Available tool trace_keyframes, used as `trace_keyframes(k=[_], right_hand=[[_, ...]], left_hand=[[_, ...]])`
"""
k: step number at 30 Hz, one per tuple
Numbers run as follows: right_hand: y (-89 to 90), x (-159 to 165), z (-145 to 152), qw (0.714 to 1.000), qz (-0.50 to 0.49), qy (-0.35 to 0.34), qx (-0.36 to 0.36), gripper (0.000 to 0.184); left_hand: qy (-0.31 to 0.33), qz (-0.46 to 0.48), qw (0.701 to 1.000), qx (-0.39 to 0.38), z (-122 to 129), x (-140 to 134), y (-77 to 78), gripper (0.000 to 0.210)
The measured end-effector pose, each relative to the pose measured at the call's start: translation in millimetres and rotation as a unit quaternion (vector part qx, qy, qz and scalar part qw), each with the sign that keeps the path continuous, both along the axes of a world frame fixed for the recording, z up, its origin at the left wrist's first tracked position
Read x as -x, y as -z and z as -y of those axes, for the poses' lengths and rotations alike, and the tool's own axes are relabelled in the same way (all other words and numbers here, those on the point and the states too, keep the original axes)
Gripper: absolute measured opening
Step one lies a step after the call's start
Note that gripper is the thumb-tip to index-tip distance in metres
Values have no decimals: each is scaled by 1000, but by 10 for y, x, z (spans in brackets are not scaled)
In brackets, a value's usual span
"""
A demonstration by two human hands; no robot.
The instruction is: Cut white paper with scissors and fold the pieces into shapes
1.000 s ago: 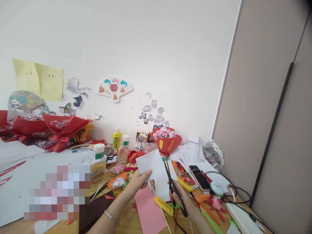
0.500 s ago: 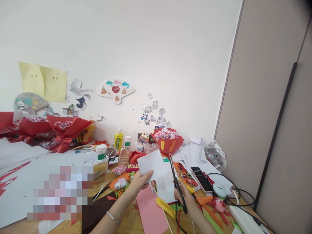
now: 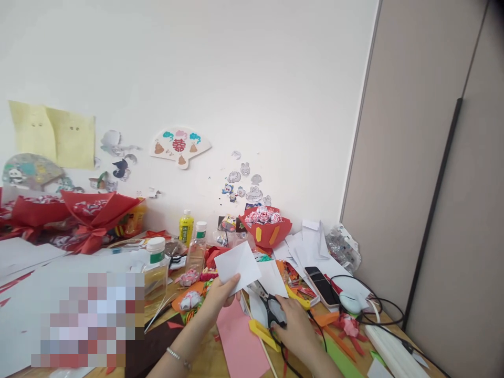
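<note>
A small sheet of white paper [image 3: 238,263] is pinched between the thumb and fingers of my left hand [image 3: 224,291]. My right hand [image 3: 293,317] grips a pair of black-handled scissors [image 3: 271,308], whose blades point up and left toward the paper's lower right edge. Whether the blades touch the paper I cannot tell. Behind the scissors lies another white sheet [image 3: 273,278]. Below my hands are a pink paper [image 3: 242,341], a folded yellow paper strip [image 3: 263,335] and a thin stick.
Bottles [image 3: 156,268] stand left of my hands. A red bouquet [image 3: 264,228] is at the wall, with more red bouquets [image 3: 90,218] farther left. To the right lie a phone [image 3: 321,283], a mouse [image 3: 349,301], cables and a white power strip [image 3: 394,352]. Paper scraps cover the table.
The scissors have swung from pointing up to pointing left, with their blades now lower and near the held paper. My right hand has turned with them. The view has shifted slightly right.
</note>
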State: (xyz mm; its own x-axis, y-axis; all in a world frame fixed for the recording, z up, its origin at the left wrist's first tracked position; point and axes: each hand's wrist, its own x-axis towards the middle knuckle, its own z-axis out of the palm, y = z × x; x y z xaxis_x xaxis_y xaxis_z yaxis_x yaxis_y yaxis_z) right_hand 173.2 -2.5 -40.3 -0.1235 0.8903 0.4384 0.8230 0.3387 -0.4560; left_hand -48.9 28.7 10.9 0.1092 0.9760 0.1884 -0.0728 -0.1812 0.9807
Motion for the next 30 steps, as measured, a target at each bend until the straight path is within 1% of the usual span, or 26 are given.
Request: trace_keyframes(k=[4, 7, 9, 11, 13, 14, 16, 17, 19, 21, 23, 26, 30], right_hand=[[-43, 60, 54, 996, 88, 12, -9, 49], [-96, 101, 107, 990, 140, 21, -16, 45], [-119, 125, 137, 988, 150, 28, -25, 45], [-129, 137, 151, 989, 138, 29, -37, 36], [-129, 137, 138, 994, 95, 16, -51, 23], [-127, 133, 120, 997, 58, 4, -59, 18], [-119, 124, 69, 996, -50, -34, -66, 19], [-114, 122, 41, 990, -115, -57, -60, 22], [-100, 124, -8, 966, -235, -108, -27, 29], [-87, 138, -33, 939, -310, -150, 15, 32], [-82, 159, -33, 921, -348, -167, 47, 32], [-105, 180, -15, 904, -389, -160, 77, 32], [-153, 151, -34, 880, -439, -144, 109, 33]], left_hand=[[-10, 4, 1000, 9, 22, -23, -19, 53], [-5, 0, 1000, 8, 46, -39, -27, 52], [0, -2, 1000, 13, 59, -56, -25, 52], [5, -12, 1000, 23, 64, -83, -13, 52], [11, -31, 999, 31, 61, -120, 12, 54], [16, -41, 998, 33, 59, -141, 29, 55], [39, -61, 997, 26, 60, -189, 67, 57], [57, -73, 996, 19, 64, -213, 87, 57], [94, -98, 991, 7, 77, -260, 128, 57], [122, -113, 986, 8, 91, -300, 166, 57], [135, -114, 984, 23, 100, -327, 196, 57], [148, -107, 982, 45, 117, -332, 207, 56], [177, -95, 979, 30, 142, -285, 155, 50]])
